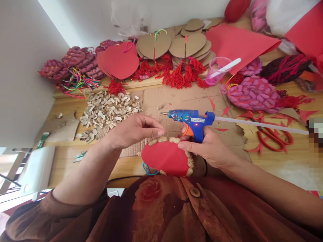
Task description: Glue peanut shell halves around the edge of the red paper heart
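My right hand point(205, 146) is wrapped round the handle of a blue hot glue gun point(189, 117). Its nozzle points left, and a long glue stick point(259, 124) sticks out of its back. The right thumb lies on the edge of a red piece point(165, 156) edged with peanut shells point(174, 140). Above its upper left edge, my left hand point(141, 129) pinches thumb and fingers together by the shells; whatever they hold is hidden. A blue cord loop point(150, 169) shows at the piece's lower left.
Loose peanut shells point(108, 111) lie heaped on cardboard at left. Behind stand red hearts point(122, 60), cardboard shapes point(153, 45) and red tassels point(174, 75). A pink cup point(217, 70), a purple shell-covered piece point(253, 92) and orange-handled scissors point(275, 137) are at right.
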`<state>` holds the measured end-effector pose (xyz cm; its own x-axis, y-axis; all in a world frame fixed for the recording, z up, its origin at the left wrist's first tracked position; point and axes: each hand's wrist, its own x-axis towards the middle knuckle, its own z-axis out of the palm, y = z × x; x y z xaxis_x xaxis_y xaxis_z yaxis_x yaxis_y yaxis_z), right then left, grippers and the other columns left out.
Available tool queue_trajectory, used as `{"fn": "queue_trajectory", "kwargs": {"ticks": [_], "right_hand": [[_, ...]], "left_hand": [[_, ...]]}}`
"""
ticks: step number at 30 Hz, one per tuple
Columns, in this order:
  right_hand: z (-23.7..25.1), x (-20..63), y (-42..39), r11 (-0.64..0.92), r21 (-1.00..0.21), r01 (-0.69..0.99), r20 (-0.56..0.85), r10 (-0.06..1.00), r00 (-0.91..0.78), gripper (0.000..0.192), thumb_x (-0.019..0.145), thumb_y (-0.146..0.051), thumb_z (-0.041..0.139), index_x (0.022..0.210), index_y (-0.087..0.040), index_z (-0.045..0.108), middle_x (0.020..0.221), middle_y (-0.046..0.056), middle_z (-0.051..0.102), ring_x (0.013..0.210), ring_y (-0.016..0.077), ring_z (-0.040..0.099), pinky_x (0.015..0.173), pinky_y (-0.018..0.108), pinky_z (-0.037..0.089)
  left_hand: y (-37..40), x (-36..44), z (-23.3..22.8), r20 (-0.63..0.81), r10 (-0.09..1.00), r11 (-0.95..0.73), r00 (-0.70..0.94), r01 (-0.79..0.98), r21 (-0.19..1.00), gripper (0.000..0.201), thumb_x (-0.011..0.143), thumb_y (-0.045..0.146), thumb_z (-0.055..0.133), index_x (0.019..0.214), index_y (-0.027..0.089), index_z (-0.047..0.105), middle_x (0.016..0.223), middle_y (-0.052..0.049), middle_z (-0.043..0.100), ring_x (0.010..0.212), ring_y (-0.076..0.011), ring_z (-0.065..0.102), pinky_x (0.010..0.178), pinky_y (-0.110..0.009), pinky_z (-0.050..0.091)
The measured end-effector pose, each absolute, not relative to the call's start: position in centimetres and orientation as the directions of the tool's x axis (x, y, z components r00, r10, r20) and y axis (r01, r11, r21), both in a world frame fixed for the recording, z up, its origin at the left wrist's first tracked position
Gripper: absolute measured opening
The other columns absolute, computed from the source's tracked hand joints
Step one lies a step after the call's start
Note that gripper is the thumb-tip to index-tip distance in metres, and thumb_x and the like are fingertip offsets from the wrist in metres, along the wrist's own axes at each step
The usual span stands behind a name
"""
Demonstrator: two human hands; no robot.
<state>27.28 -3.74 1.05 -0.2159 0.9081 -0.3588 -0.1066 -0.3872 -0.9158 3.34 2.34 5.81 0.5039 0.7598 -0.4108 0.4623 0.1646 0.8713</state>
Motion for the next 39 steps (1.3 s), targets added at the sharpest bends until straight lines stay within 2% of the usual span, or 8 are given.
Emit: {"fn": "queue_trajectory", "kwargs": {"ticks": [8,14,19,26,30,33,35,39], "right_hand": [[0.7,27.4,-3.8,-0.386,-0.917,-0.101,-0.357,0.908,-0.221,0.043,0.062,-0.031,0.095,0.091,-0.022,0.063,0.077,-0.004,0.067,0.070,0.0143,0.062,0.067,0.029,0.054],[0.4,27.4,-3.9,-0.377,-0.921,-0.094,-0.351,0.911,-0.216,0.040,0.065,-0.030,0.094,0.088,-0.022,0.062,0.077,-0.005,0.067,0.069,0.0125,0.061,0.065,0.026,0.054],[0.5,27.3,-3.9,-0.381,-0.921,-0.079,-0.358,0.909,-0.214,0.039,0.068,-0.033,0.092,0.087,-0.022,0.060,0.075,-0.005,0.066,0.065,0.0125,0.061,0.060,0.027,0.054],[0.6,27.3,-3.9,-0.384,-0.921,-0.060,-0.362,0.904,-0.228,0.039,0.068,-0.035,0.091,0.085,-0.023,0.058,0.072,-0.005,0.063,0.060,0.0127,0.061,0.057,0.028,0.054],[0.6,27.3,-3.9,-0.384,-0.922,-0.047,-0.366,0.906,-0.215,0.038,0.069,-0.034,0.090,0.089,-0.023,0.061,0.077,-0.004,0.065,0.067,0.0137,0.062,0.064,0.029,0.055],[0.6,27.3,-3.9,-0.388,-0.920,-0.045,-0.371,0.904,-0.212,0.035,0.070,-0.032,0.089,0.091,-0.022,0.062,0.077,-0.004,0.065,0.070,0.0137,0.061,0.067,0.029,0.055],[0.7,27.2,-3.8,-0.396,-0.916,-0.057,-0.377,0.901,-0.214,0.037,0.069,-0.032,0.090,0.092,-0.022,0.063,0.076,-0.004,0.065,0.069,0.0137,0.061,0.066,0.029,0.054],[1.0,27.1,-3.9,-0.397,-0.915,-0.079,-0.378,0.908,-0.183,0.041,0.065,-0.034,0.093,0.092,-0.022,0.064,0.075,-0.004,0.065,0.068,0.0137,0.060,0.066,0.029,0.053]], "left_hand": [[3.1,4.7,6.3,-0.441,0.685,0.037,0.580,0.577,0.816,0.017,0.084,0.036,0.071,0.082,0.020,0.079,0.068,0.000,0.071,0.057,-0.0120,0.059,0.057,-0.024,0.045],[2.6,5.6,6.9,-0.197,0.728,-0.381,0.657,0.627,0.680,0.017,0.089,0.024,0.060,0.077,0.019,0.070,0.068,0.001,0.067,0.065,-0.0127,0.057,0.066,-0.026,0.042],[2.0,5.7,5.8,-0.109,0.752,-0.475,0.650,0.649,0.594,0.016,0.090,0.022,0.054,0.079,0.018,0.065,0.077,-0.002,0.066,0.074,-0.0159,0.058,0.073,-0.029,0.042],[1.3,5.5,4.9,-0.068,0.825,-0.374,0.561,0.632,0.678,0.017,0.091,0.021,0.050,0.078,0.018,0.061,0.074,-0.001,0.062,0.070,-0.0143,0.054,0.070,-0.028,0.042],[1.5,3.9,4.7,-0.101,0.908,-0.179,0.407,0.593,0.785,0.022,0.095,0.033,0.052,0.077,0.020,0.056,0.063,0.003,0.052,0.059,-0.0130,0.048,0.059,-0.026,0.039],[1.4,1.5,4.9,-0.161,0.954,-0.011,0.252,0.566,0.824,0.032,0.099,0.043,0.049,0.077,0.021,0.053,0.061,0.003,0.053,0.054,-0.0124,0.045,0.052,-0.025,0.036],[1.0,-0.3,5.2,-0.115,0.987,0.022,0.116,0.601,0.799,0.037,0.101,0.043,0.046,0.072,0.021,0.051,0.062,0.003,0.054,0.054,-0.0118,0.044,0.052,-0.025,0.035],[-0.4,-3.0,5.7,-0.047,0.979,0.184,-0.197,0.767,0.615,0.047,0.097,0.050,0.055,0.062,0.019,0.052,0.052,0.004,0.045,0.051,-0.0104,0.040,0.049,-0.025,0.030]]}}
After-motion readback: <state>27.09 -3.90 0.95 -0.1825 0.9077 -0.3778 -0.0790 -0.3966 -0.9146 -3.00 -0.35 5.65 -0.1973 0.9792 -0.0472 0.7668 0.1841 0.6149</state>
